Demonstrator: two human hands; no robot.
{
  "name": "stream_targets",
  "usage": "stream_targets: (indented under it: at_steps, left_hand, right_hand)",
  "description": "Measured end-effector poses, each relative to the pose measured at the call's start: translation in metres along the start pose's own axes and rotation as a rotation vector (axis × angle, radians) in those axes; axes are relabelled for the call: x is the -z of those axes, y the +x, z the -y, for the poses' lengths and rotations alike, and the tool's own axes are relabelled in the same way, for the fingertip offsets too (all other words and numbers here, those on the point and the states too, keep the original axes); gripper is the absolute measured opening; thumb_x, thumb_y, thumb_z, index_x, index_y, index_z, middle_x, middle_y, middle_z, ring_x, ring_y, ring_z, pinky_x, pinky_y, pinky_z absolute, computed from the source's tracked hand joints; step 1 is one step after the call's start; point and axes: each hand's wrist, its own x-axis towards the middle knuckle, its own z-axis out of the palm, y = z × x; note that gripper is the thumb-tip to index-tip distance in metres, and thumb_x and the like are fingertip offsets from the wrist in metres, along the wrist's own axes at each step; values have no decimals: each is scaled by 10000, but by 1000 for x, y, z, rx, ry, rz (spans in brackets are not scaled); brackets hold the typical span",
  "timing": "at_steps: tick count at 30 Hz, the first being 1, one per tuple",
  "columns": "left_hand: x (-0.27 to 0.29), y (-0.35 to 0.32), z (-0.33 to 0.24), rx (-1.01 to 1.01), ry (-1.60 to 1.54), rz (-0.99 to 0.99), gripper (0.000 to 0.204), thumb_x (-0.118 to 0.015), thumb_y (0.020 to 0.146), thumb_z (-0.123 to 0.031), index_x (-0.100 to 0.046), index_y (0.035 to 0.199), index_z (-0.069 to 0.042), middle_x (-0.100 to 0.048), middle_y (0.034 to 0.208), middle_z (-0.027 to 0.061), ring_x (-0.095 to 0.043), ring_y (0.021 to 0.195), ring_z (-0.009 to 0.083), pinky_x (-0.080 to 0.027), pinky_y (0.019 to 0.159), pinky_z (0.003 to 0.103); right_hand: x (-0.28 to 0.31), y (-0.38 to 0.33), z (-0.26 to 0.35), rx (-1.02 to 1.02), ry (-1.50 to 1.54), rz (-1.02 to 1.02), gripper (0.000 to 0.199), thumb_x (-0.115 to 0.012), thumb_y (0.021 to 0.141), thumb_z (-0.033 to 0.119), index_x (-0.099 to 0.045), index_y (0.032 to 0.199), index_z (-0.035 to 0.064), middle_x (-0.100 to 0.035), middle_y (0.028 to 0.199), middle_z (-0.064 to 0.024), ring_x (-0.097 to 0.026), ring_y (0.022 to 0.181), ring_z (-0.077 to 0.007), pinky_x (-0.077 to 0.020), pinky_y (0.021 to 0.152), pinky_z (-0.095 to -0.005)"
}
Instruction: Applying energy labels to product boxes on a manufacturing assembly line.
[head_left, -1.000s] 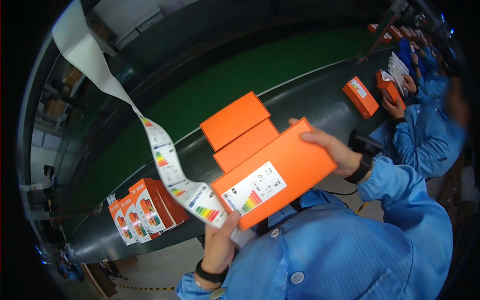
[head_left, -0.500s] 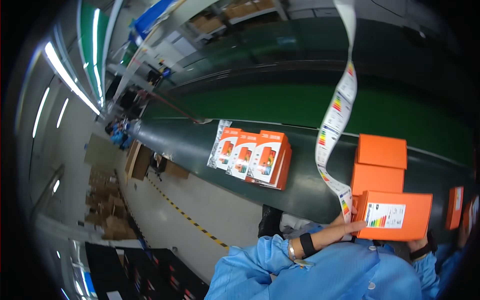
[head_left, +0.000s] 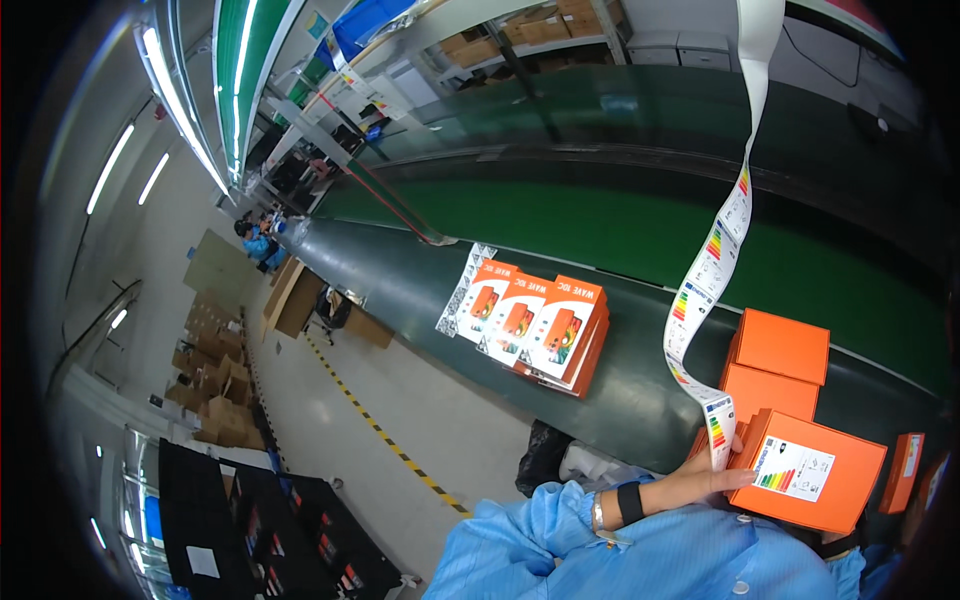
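Observation:
My left hand (head_left: 705, 478) pinches the lower end of a long white strip of colour-bar labels (head_left: 712, 270) and rests against the near edge of an orange box (head_left: 830, 490). That box is tilted toward me and carries a white label with colour bars (head_left: 795, 467). The strip runs up and out of the top of the view. A black band sits on my left wrist. My right hand is out of sight, and I cannot tell whether it is behind the box. Two plain orange boxes (head_left: 780, 345) lie on the dark green conveyor belt (head_left: 640, 400) just beyond.
A row of orange and white printed boxes (head_left: 540, 325) lies on the belt to the left. A small orange box (head_left: 905, 458) sits at the far right. A black bag (head_left: 545, 455) lies below the belt. Cardboard cartons (head_left: 220, 385) and a striped floor line (head_left: 385, 435) are on the left; people in blue (head_left: 255, 240) work far off.
My head has swung left, so the held box has slid to the lower right of the view and the floor shows. My right hand has gone out of sight.

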Motion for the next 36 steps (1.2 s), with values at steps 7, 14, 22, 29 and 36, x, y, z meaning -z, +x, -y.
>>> stream_targets:
  at_steps: [7, 14, 22, 29, 36]
  left_hand:
    - [-6, 25, -16, 195, 49, 65, 485, -649, 766, -338, -347, 1050, -86, -424, 947, 25, -433, 891, 107, -378, 713, 236]
    - [41, 55, -9, 202, 64, 61, 422, -612, 806, -210, -431, 1144, -33, -520, 1081, 68, -503, 990, 164, -439, 794, 293]
    - [127, 26, -54, 33, 237, -65, 470, -554, 795, -318, -415, 1137, -26, -432, 1203, 255, -445, 1095, 357, -349, 924, 449]
    - [153, -1, -57, -14, 274, -255, 465, -553, 801, -244, -376, 1170, -23, -383, 1255, 256, -429, 1101, 382, -324, 940, 490]
    - [131, -20, -71, -129, 341, -499, 534, -628, 699, -70, -380, 1169, -16, -473, 1105, 190, -506, 968, 348, -424, 851, 448]
  right_hand:
    - [19, -16, -54, 41, 133, -198, 427, -383, 905, 381, -426, 1194, 69, -510, 1159, -60, -489, 1070, -202, -398, 924, -331]
    - [26, 18, -162, 119, 488, -502, 428, -391, 900, 390, -437, 1181, 70, -522, 1141, -58, -498, 1058, -200, -406, 914, -330]
    - [127, 15, -226, 506, 766, -724, 450, -427, 867, 448, -485, 1119, 80, -556, 1071, -47, -524, 1006, -190, -423, 879, -339]
    - [202, 61, -258, 649, 814, -874, 521, -425, 819, 542, -494, 1137, 136, -541, 1105, -26, -496, 1040, -198, -412, 871, -359]
    - [240, 86, -225, 564, 806, -1089, 677, -529, 687, 644, -472, 1179, 181, -462, 1180, -77, -445, 1062, -267, -373, 894, -434]
